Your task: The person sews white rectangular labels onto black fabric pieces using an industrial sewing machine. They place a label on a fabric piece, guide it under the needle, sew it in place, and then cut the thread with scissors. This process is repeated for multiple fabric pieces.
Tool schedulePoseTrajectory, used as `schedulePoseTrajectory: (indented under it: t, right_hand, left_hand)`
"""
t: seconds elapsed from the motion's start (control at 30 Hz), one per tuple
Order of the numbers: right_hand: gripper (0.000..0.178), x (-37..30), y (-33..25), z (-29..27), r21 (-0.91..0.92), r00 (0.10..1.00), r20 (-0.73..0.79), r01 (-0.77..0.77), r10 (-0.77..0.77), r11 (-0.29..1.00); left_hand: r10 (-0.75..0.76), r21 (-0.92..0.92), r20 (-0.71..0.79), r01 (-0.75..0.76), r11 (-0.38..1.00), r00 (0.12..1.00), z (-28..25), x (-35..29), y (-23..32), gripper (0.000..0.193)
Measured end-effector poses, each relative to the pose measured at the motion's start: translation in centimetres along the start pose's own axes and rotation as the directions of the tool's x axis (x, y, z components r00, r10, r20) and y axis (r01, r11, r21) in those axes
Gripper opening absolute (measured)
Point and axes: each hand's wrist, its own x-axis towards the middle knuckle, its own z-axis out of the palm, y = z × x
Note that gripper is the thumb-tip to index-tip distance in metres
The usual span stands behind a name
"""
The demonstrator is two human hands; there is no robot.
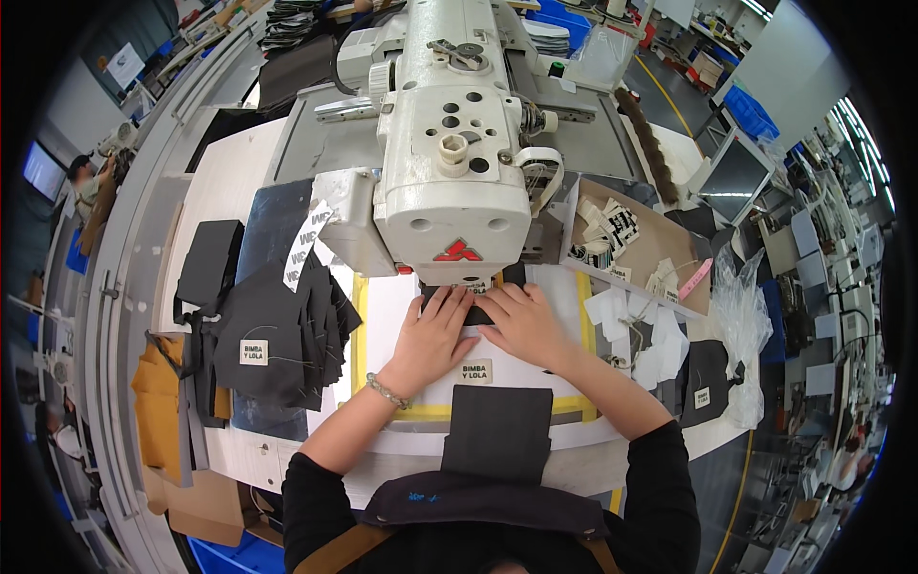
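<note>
A big white industrial sewing machine [449, 143] stands over the work plate. Under its head lies a dark fabric piece [483, 314] on a white template sheet [564, 316] edged with yellow tape. My left hand [435, 330] and my right hand [521, 320] lie side by side, fingers flat, pressing this dark piece just below the needle area. A small white label [475, 371] sits on the sheet below my hands. Closer to me rests another dark rectangular fabric piece [499, 430]. A bead bracelet is on my left wrist.
A stack of dark cut pieces with white labels [277, 335] lies at my left. A cardboard tray of small printed tags [636, 239] sits at the right, with clear plastic bags [741, 306] beside it. Brown pieces [158, 392] hang at the far left edge.
</note>
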Motion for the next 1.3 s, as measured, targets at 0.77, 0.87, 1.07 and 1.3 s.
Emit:
schedulePoseTrajectory:
  t: [0.77,0.87,1.07,1.3]
  right_hand:
    - [0.049,1.1,2.8,1.2,0.084,0.981,0.078,0.172,-0.179,0.981]
    - [0.050,1.0,3.5,1.1,0.139,0.978,0.098,0.171,-0.185,0.975]
    - [0.051,0.4,4.2,0.8,0.217,0.975,0.120,0.157,-0.185,0.964]
    - [0.042,1.4,4.8,-0.3,0.214,0.966,0.081,0.224,-0.245,0.951]
  left_hand:
    - [-0.055,0.052,0.004,0.054,0.997,0.999,0.2,0.6,-2.8,0.085]
    - [-0.075,0.048,-0.005,0.075,0.996,0.997,0.4,0.3,-2.7,0.086]
    - [-0.078,0.043,-0.012,0.079,0.996,0.997,0.5,0.5,-2.6,0.086]
    - [-0.072,0.094,-0.011,0.072,0.993,0.997,0.7,0.8,-2.2,0.086]
